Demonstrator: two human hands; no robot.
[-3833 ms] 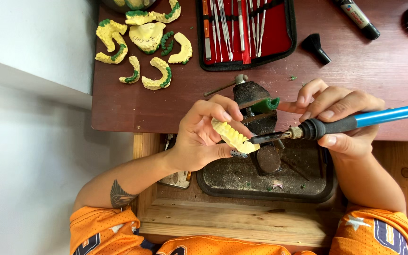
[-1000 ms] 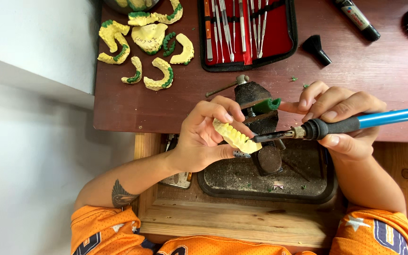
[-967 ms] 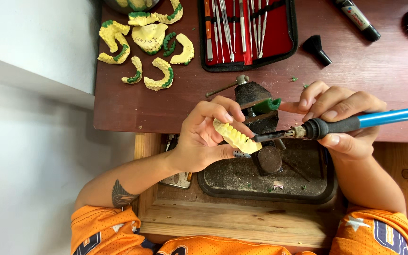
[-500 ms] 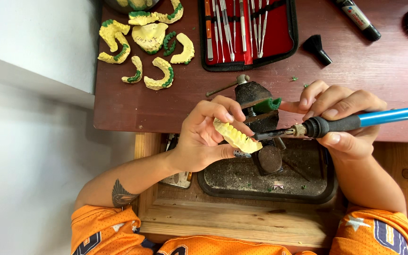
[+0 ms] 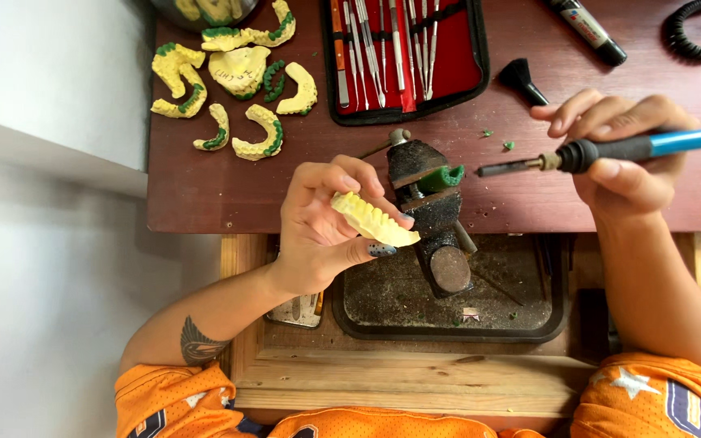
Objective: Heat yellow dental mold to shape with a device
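Over the table edge, left hand [image 5: 318, 223] is pinching the yellow dental cast [image 5: 373, 220], long axis pointing right; right hand [image 5: 622, 154] is gripping the blue-handled heated tool [image 5: 602, 150], tip apart, right of cast.

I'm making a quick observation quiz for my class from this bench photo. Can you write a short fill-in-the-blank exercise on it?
1. The left hand holds a tooth mould coloured ____.
2. The heated tool in the right hand has a handle coloured ____.
3. The metal instruments lie in an open case with a ____ lining.
4. The small clamp grips a ____ piece of wax.

Missing words: yellow; blue; red; green
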